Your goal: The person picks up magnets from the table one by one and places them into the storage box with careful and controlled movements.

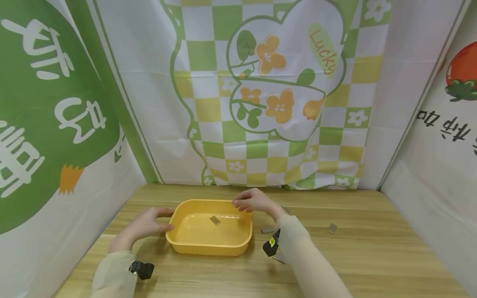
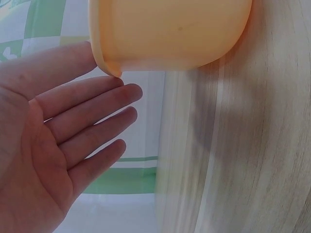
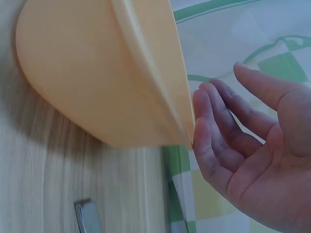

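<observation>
The wooden table (image 1: 372, 260) has a checkered "Lucky" cloth (image 1: 277, 93) at its far edge, a green-printed sheet (image 1: 52, 124) at the left edge, a tomato-printed sheet (image 1: 436, 165) at the right.

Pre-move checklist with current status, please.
1. Yellow bin upright on the table: ok.
2. Left hand at the bin's left end: ok.
3. Right hand at its far right corner, carrying no metal piece: ok.
4. Firm hold on the bin: cannot tell.
5. Metal pieces all together: not ok; one inside, others loose on the table.
</observation>
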A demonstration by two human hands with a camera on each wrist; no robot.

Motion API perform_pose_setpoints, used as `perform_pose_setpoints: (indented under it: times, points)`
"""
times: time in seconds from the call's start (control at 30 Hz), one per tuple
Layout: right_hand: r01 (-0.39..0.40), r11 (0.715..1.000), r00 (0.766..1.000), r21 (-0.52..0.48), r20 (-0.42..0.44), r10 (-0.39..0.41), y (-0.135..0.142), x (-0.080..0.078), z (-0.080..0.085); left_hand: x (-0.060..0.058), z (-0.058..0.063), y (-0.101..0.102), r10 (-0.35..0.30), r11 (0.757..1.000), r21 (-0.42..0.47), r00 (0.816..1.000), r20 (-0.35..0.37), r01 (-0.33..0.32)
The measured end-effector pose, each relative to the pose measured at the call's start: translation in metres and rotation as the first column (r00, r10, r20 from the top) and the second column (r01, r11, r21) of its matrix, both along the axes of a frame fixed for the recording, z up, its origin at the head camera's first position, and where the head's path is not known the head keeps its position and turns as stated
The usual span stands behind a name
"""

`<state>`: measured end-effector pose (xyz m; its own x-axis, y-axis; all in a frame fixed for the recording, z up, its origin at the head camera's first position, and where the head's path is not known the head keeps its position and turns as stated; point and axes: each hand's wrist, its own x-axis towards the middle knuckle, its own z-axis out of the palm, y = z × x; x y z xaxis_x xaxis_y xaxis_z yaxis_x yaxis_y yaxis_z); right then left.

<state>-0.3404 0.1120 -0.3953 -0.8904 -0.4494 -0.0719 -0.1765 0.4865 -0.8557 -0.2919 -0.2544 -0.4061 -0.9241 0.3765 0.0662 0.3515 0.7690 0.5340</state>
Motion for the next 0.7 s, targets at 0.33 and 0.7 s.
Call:
perform_pose_setpoints:
  times: [0.33, 0.7]
  points:
    - [0.014, 1.0, 1.0, -0.022, -0.023, -0.014, 0.022, 0.003, -0.001, 0.001, 0.001, 0.0, 0.001, 1.0, 0.004, 1.0, 0.001, -0.001]
    - [0.028, 1.0, 0.999, 0.001, -0.035, -0.028, 0.045, 0.009, -0.003, 0.001, 0.001, 0.0, -0.005, 1.0, 0.016, 1.0, 0.003, 0.005]
